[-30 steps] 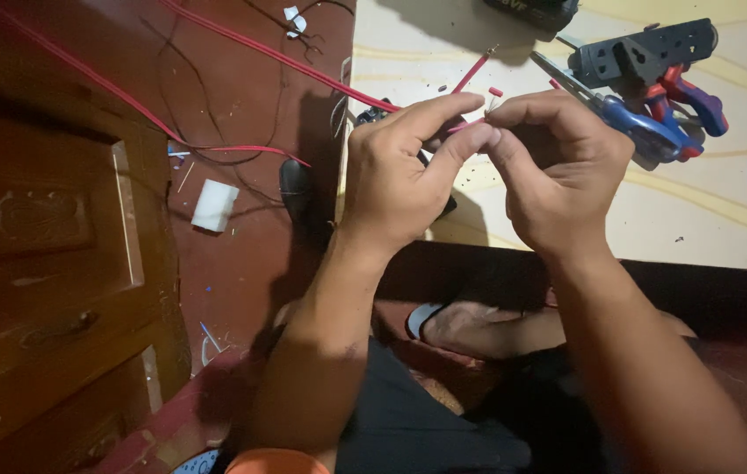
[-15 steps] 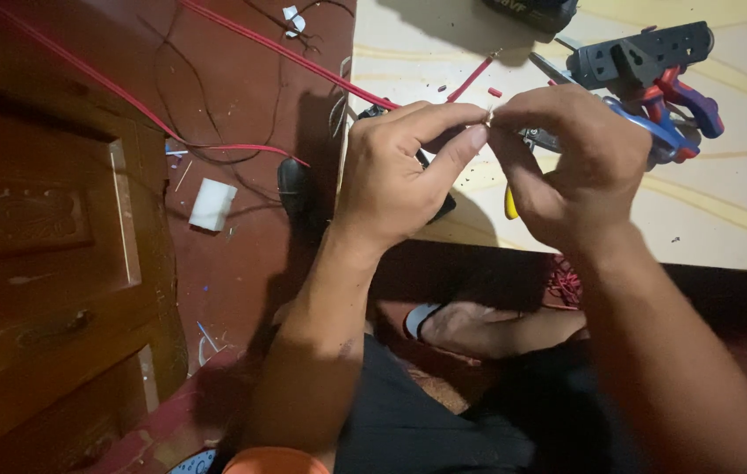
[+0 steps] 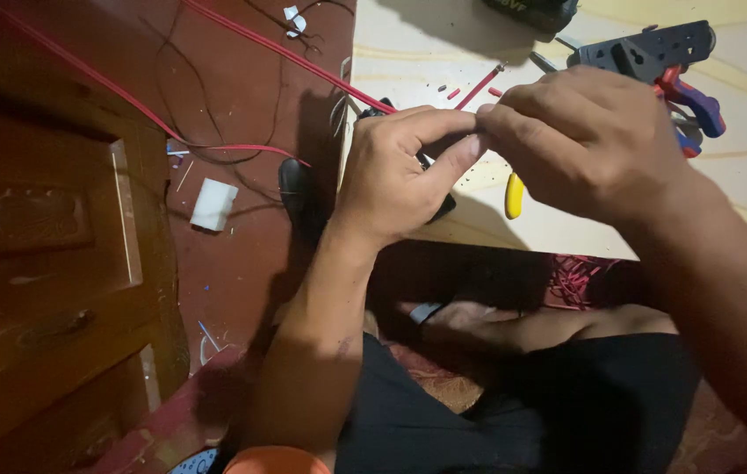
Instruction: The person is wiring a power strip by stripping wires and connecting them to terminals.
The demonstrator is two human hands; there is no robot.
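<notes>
The left hand (image 3: 395,175) and right hand (image 3: 584,140) met fingertip to fingertip, both curled shut, pinching a thin red wire (image 3: 477,89). They hovered above the pale, smooth desk (image 3: 408,53) beside red-and-blue-handled pliers (image 3: 698,101).

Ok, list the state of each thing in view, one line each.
left hand: closed in a pinch, fingertips meeting the right hand's.
right hand: closed in a pinch; whatever it pinches is too small to tell.
red wire: slack, running across the floor onto the board.
pale board: lying flat, carrying tools.
red-and-blue pliers: lying on the board, untouched.
yellow-handled tool: lying on the board, mostly hidden.
white block: lying on the floor.
</notes>
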